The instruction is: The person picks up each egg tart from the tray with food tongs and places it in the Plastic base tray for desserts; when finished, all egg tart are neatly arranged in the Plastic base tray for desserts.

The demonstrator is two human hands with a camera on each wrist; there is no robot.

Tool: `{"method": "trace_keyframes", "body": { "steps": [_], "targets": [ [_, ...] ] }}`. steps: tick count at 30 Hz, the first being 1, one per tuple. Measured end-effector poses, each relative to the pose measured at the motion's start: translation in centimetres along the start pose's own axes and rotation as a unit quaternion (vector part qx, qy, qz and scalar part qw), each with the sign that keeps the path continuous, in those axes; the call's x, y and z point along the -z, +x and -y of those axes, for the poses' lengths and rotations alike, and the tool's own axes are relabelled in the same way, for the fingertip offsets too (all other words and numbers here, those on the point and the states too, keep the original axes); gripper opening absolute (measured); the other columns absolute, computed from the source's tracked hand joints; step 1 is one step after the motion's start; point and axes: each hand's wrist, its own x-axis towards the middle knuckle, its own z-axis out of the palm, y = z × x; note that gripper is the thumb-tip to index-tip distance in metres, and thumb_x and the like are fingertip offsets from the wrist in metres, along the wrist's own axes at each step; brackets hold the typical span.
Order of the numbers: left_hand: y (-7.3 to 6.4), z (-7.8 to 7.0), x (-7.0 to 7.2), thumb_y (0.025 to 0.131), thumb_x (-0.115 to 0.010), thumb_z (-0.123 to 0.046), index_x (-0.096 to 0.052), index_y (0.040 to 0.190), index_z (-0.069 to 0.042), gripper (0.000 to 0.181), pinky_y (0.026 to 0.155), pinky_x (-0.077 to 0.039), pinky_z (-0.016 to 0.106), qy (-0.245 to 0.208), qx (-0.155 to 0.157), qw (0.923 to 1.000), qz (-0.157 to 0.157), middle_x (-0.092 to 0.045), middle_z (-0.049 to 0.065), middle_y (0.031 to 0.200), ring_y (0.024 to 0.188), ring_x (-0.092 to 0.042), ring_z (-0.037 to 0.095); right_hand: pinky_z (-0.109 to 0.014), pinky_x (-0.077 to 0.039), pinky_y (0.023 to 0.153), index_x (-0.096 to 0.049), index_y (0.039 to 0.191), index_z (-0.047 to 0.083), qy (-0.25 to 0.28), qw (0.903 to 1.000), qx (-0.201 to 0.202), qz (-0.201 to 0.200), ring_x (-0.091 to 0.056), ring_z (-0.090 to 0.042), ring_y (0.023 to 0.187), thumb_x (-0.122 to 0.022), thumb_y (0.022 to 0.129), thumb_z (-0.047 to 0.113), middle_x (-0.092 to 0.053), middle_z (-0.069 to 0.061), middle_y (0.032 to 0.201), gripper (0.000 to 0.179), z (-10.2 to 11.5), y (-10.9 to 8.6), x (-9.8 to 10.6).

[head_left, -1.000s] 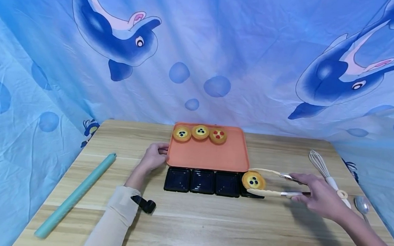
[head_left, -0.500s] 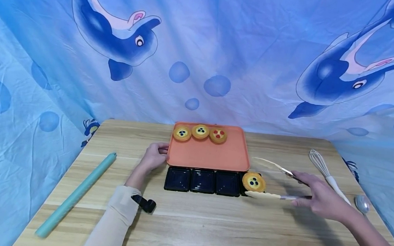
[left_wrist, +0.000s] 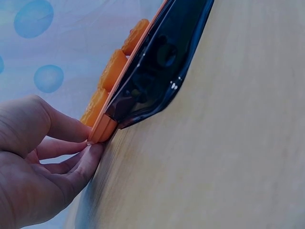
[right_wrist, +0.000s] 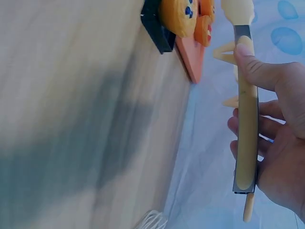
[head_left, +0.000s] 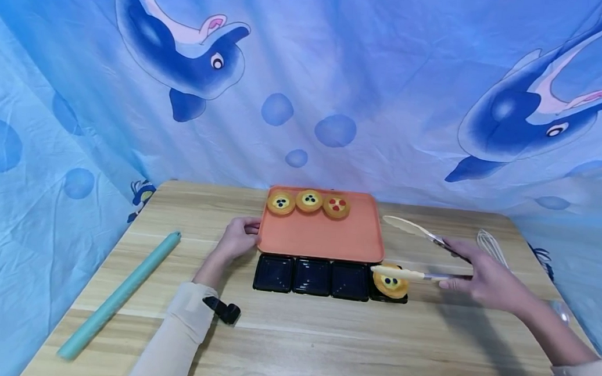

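Note:
At the left rim of the orange tray (head_left: 324, 236), my left hand (head_left: 237, 239) pinches the edge between thumb and fingers, as the left wrist view confirms. Three egg tarts line the tray's back, two with dark berries (head_left: 281, 203) and one with red pieces (head_left: 336, 206). My right hand (head_left: 488, 282) grips a pair of food tongs (head_left: 402, 273), their cream tips spread apart with nothing between them. The lower tong arm passes over another egg tart (head_left: 391, 286), which sits in the rightmost black square box (head_left: 403, 300).
Left of that tart, a row of black boxes (head_left: 311, 277) stands along the tray's front edge. A teal rolling pin (head_left: 120, 295) lies at the left. Behind my right hand are a whisk (head_left: 492, 247) and a spoon (head_left: 562, 312). A blue dolphin curtain (head_left: 308, 83) hangs behind.
The tong tips have spread off the tart, then the tongs have lifted and moved toward the back. The tart stays in the right box. My left hand keeps its place on the tray.

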Motion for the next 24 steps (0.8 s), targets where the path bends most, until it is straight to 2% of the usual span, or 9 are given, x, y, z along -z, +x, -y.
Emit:
{"method": "trace_keyframes", "body": {
  "steps": [11,13,14,15,16,18,20,23,24],
  "targets": [
    [-0.2,-0.4,0.1,0.083,-0.059,0.012,-0.054,0.134,0.011,0.051,0.086,-0.055,0.038,-0.001,-0.005,1.0000,0.000,-0.062,0.025,0.119,0.109,-0.061,0.037,-0.066,-0.038,0.101,-0.036,0.146,-0.013,-0.020,0.9996,-0.002,0.022,-0.044,-0.053,0.126,-0.083,0.081,0.026,-0.043,-0.035,0.142,0.089,-0.1,7.8,-0.3],
    [-0.1,-0.4,0.0,0.084,-0.060,0.011,-0.054,0.134,0.010,0.051,0.085,-0.055,0.037,-0.002,-0.004,1.0000,0.000,-0.062,0.024,0.119,0.109,-0.061,0.036,-0.061,-0.042,0.099,-0.035,0.147,-0.013,-0.020,0.9993,-0.005,0.030,-0.059,-0.048,0.106,-0.083,0.082,0.024,-0.042,-0.034,0.144,0.089,-0.2,9.2,-0.8],
    [-0.1,-0.4,0.0,0.084,-0.060,0.011,-0.054,0.134,0.011,0.051,0.085,-0.056,0.037,-0.002,-0.005,1.0000,0.000,-0.062,0.024,0.119,0.109,-0.061,0.036,-0.057,-0.046,0.095,-0.035,0.147,-0.013,-0.019,0.9993,-0.005,0.033,-0.064,-0.044,0.089,-0.083,0.082,0.022,-0.043,-0.034,0.143,0.088,-0.3,9.8,-1.1],
    [0.0,-0.4,0.0,0.084,-0.060,0.011,-0.054,0.134,0.010,0.051,0.084,-0.056,0.037,-0.003,-0.004,1.0000,0.000,-0.062,0.024,0.119,0.109,-0.061,0.035,-0.053,-0.048,0.090,-0.034,0.147,-0.013,-0.020,0.9991,-0.006,0.037,-0.062,-0.039,0.074,-0.083,0.082,0.021,-0.044,-0.034,0.143,0.088,-0.4,10.4,-1.4],
    [0.0,-0.3,0.0,0.084,-0.060,0.011,-0.054,0.134,0.010,0.051,0.084,-0.056,0.036,-0.003,-0.005,1.0000,0.000,-0.062,0.024,0.119,0.109,-0.061,0.035,-0.049,-0.048,0.085,-0.035,0.146,-0.014,-0.023,0.9991,-0.004,0.037,-0.060,-0.035,0.068,-0.082,0.082,0.021,-0.045,-0.034,0.141,0.087,-0.5,11.0,-1.6],
    [0.0,-0.3,0.1,0.084,-0.060,0.011,-0.054,0.134,0.010,0.051,0.082,-0.056,0.035,-0.003,-0.007,1.0000,-0.001,-0.062,0.023,0.119,0.108,-0.061,0.035,-0.044,-0.046,0.073,-0.035,0.146,-0.013,-0.018,0.9989,-0.008,0.044,-0.040,-0.023,0.046,-0.082,0.083,0.021,-0.048,-0.033,0.139,0.086,-0.6,12.1,-2.2],
    [0.0,-0.2,0.1,0.084,-0.060,0.011,-0.054,0.134,0.010,0.051,0.082,-0.056,0.035,-0.003,-0.007,1.0000,-0.002,-0.062,0.023,0.119,0.108,-0.061,0.035,-0.042,-0.046,0.071,-0.036,0.147,-0.013,-0.016,0.9987,-0.006,0.047,-0.037,-0.019,0.046,-0.081,0.084,0.020,-0.051,-0.032,0.137,0.084,-0.8,13.2,-2.7],
    [-0.1,-0.2,0.1,0.083,-0.060,0.010,-0.054,0.135,0.010,0.051,0.082,-0.056,0.035,-0.005,-0.006,1.0000,-0.002,-0.062,0.023,0.119,0.108,-0.061,0.035,-0.045,-0.047,0.074,-0.035,0.147,-0.013,-0.004,0.9986,-0.008,0.053,-0.053,-0.026,0.057,-0.081,0.084,0.018,-0.053,-0.032,0.135,0.083,-0.9,14.3,-3.4],
    [-0.1,-0.2,0.1,0.084,-0.060,0.010,-0.054,0.135,0.010,0.052,0.082,-0.056,0.035,-0.006,-0.005,1.0000,-0.002,-0.062,0.023,0.120,0.109,-0.061,0.035,-0.047,-0.049,0.079,-0.036,0.146,-0.014,-0.002,0.9986,-0.008,0.053,-0.061,-0.033,0.071,-0.081,0.084,0.017,-0.052,-0.032,0.136,0.083,-1.0,14.7,-3.5]
  ]
}}
